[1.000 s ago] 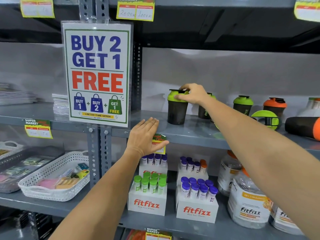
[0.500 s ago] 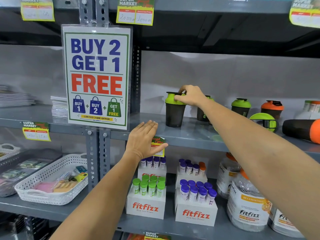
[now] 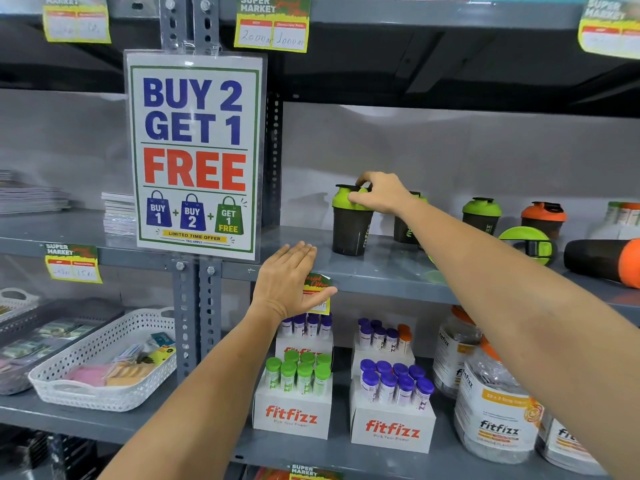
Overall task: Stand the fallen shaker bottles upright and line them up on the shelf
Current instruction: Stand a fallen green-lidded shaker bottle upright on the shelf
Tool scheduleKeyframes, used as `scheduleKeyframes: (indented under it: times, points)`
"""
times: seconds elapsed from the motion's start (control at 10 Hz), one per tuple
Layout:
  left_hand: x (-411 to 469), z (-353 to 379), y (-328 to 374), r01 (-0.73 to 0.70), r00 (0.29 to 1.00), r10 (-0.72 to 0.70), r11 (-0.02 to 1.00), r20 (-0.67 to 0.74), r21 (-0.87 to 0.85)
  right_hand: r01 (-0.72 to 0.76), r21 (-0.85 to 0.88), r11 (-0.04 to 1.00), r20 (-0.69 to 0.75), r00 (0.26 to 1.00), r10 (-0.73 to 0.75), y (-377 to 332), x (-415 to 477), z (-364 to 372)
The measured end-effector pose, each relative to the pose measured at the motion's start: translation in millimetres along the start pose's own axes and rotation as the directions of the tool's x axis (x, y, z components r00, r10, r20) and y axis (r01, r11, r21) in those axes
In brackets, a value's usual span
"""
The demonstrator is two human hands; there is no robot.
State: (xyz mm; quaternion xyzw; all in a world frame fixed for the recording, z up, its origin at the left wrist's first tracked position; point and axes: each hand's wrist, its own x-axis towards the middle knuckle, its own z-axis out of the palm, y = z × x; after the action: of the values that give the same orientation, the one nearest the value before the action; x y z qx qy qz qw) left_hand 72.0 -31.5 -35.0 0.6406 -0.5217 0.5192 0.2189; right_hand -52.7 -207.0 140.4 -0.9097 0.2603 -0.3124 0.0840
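Note:
A dark shaker bottle with a green lid (image 3: 349, 226) stands upright at the left of the grey shelf (image 3: 377, 271). My right hand (image 3: 379, 194) grips its lid from above. Behind my forearm a second green-lidded shaker (image 3: 405, 228) stands, partly hidden. Further right stand a green-lidded shaker (image 3: 481, 216) and an orange-lidded shaker (image 3: 543, 218). A green-lidded bottle (image 3: 526, 249) lies on its side with its lid facing me. A dark bottle with an orange lid (image 3: 602, 259) lies fallen at the far right. My left hand (image 3: 289, 282) rests flat and empty on the shelf's front edge.
A "BUY 2 GET 1 FREE" sign (image 3: 194, 154) hangs on the upright post left of the shakers. Below are fitfizz tube boxes (image 3: 292, 407), large jars (image 3: 495, 407) and a white basket (image 3: 104, 368). A price tag (image 3: 317, 292) sits under my left hand.
My right hand has shifted the green-lidded shaker slightly left along the shelf, still gripping its lid. My left hand has stayed on the shelf edge.

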Motion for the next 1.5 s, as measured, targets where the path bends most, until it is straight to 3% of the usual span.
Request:
scheduleKeyframes:
  times: [0.2, 0.4, 0.5, 0.7, 1.2, 1.4, 1.5]
  points:
    - [0.0, 1.2, 0.4, -0.001, 1.000, 0.001, 1.000, 0.002, -0.002, -0.006, -0.119, 0.993, -0.046, 0.999, 0.001, -4.3, -2.0, 5.7]
    - [-0.2, 2.4, -0.8, 0.001, 1.000, -0.001, 1.000, -0.012, -0.015, 0.037, -0.029, 0.999, 0.057, 0.998, -0.035, -2.6, -2.4, 11.3]
    - [-0.5, 3.6, -1.0, 0.001, 1.000, -0.002, 1.000, -0.028, -0.025, 0.041, -0.006, 0.999, 0.018, 0.999, -0.041, -1.5, -3.6, 12.5]
    - [-0.6, 5.2, -1.4, 0.004, 1.000, -0.005, 1.000, -0.023, -0.028, 0.049, -0.143, 0.988, 0.050, 0.998, -0.042, -3.0, -5.7, 9.8]
    - [-0.7, 3.2, -1.3, 0.013, 1.000, -0.012, 0.999, 0.007, -0.044, 0.091, -0.239, 0.967, 0.082, 0.994, -0.074, -1.5, -10.1, 11.4]
    - [2.1, -2.9, 7.5, 0.074, 0.997, -0.072, 0.995, 0.036, -0.060, 0.041, -0.214, 0.976, 0.011, 0.999, -0.039, 21.8, -20.1, -23.8]
    - [11.1, -6.3, 33.5, 0.025, 0.998, -0.021, 0.997, 0.059, -0.073, 0.024, -0.195, 0.980, -0.036, 0.999, -0.031, 44.8, -24.3, -56.1]
